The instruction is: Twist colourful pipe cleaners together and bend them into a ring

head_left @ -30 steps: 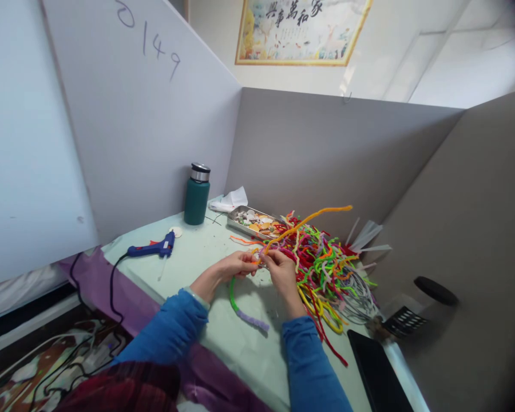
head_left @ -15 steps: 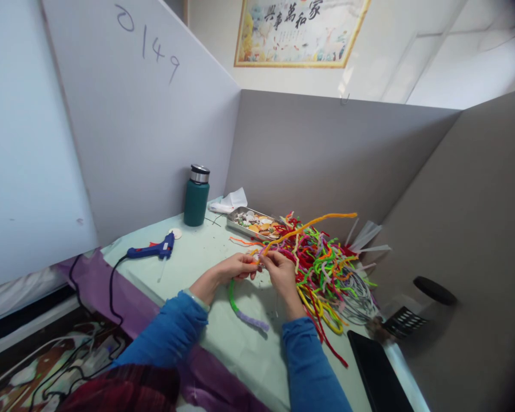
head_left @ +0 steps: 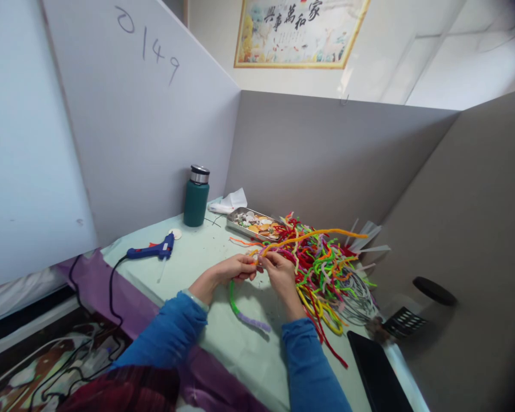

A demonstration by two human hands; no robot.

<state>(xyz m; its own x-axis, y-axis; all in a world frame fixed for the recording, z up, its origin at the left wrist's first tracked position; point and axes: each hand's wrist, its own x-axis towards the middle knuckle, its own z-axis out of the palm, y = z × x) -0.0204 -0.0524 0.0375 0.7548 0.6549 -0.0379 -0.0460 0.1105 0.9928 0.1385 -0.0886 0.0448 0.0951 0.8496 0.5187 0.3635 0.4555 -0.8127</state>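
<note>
My left hand (head_left: 239,267) and my right hand (head_left: 278,271) meet over the table, fingertips pinched close together. An orange pipe cleaner (head_left: 313,234) runs from between them, its long free end reaching up and to the right over the pile. Below my left hand hangs a curved green and lavender pipe cleaner piece (head_left: 240,315), whose upper end is hidden behind that hand. Both hands are closed, the left around the join of the pieces, the right on the orange strand. Fingers cover the exact point where the strands meet.
A heap of coloured pipe cleaners (head_left: 326,260) lies right of my hands. Behind it are a metal tray (head_left: 236,225) of small discs and a green bottle (head_left: 195,197). A blue glue gun (head_left: 154,249) rests at left, a black flat device (head_left: 377,372) at right. Grey partitions (head_left: 326,149) enclose the table.
The free end of the orange pipe cleaner has swung down and slightly to the right. Both hands stay in nearly the same place.
</note>
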